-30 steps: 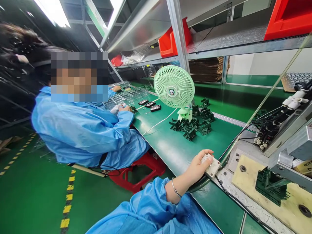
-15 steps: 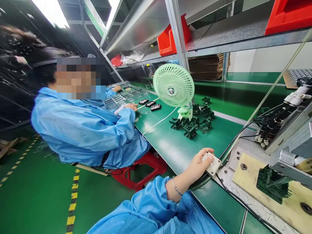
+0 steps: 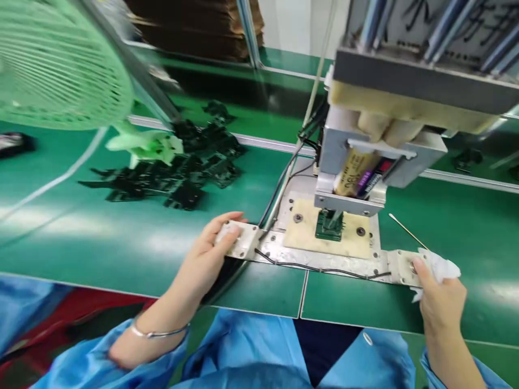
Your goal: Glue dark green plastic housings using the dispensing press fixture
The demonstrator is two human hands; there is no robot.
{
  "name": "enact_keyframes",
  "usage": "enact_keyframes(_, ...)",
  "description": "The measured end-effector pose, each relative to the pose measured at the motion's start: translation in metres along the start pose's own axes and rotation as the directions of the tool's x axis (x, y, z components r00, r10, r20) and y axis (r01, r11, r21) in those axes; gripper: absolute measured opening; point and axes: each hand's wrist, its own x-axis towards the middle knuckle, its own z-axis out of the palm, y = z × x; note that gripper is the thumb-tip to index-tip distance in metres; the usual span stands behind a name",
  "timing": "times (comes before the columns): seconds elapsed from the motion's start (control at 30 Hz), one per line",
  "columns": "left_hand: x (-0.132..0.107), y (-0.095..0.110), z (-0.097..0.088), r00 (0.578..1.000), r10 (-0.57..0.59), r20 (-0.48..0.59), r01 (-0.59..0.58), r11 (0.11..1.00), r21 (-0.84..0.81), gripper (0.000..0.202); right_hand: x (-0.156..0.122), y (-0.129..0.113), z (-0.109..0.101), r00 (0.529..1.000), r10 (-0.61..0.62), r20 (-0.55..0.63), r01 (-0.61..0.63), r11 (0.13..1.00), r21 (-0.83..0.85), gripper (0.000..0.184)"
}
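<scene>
My left hand (image 3: 206, 259) lies palm down on a small metal button box (image 3: 243, 241) at the left end of a metal base plate, fingers spread over its top. My right hand (image 3: 440, 302) clutches a crumpled white cloth (image 3: 441, 267), and its thumb touches the matching button box (image 3: 399, 266) at the right end. Between them a dark green plastic part (image 3: 329, 227) sits on a beige fixture plate (image 3: 304, 235). The grey press head (image 3: 365, 162) is down over that part.
A pile of dark green plastic parts (image 3: 182, 173) lies on the green bench to the left, beside a pale green desk fan (image 3: 60, 70). Black cables (image 3: 284, 183) run from the press to the left box. A thin swab stick (image 3: 407, 231) lies right of the fixture.
The view has swung right and down, from the co-worker to the press. My right hand with the cloth has come into view. My left hand stays on the left button box.
</scene>
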Motion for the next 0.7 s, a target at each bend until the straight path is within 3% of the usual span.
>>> enact_keyframes(0.2,-0.001,0.0,-0.001,1.0,-0.01,-0.01,0.01,1.0,0.029,0.053,-0.005,-0.005,0.006,1.0,0.005,0.021,-0.008,0.99,0.139,0.061)
enact_keyframes(0.5,-0.003,0.008,0.003,1.0,-0.012,-0.015,0.013,0.993,0.121,0.056,-0.009,-0.005,0.006,0.999,0.015,0.048,-0.025,0.979,0.202,0.063)
enact_keyframes(0.7,-0.009,0.05,0.0,0.999,0.04,-0.035,-0.018,0.872,0.489,0.059,-0.004,-0.016,0.0,0.998,0.035,0.047,-0.042,0.987,0.157,0.066)
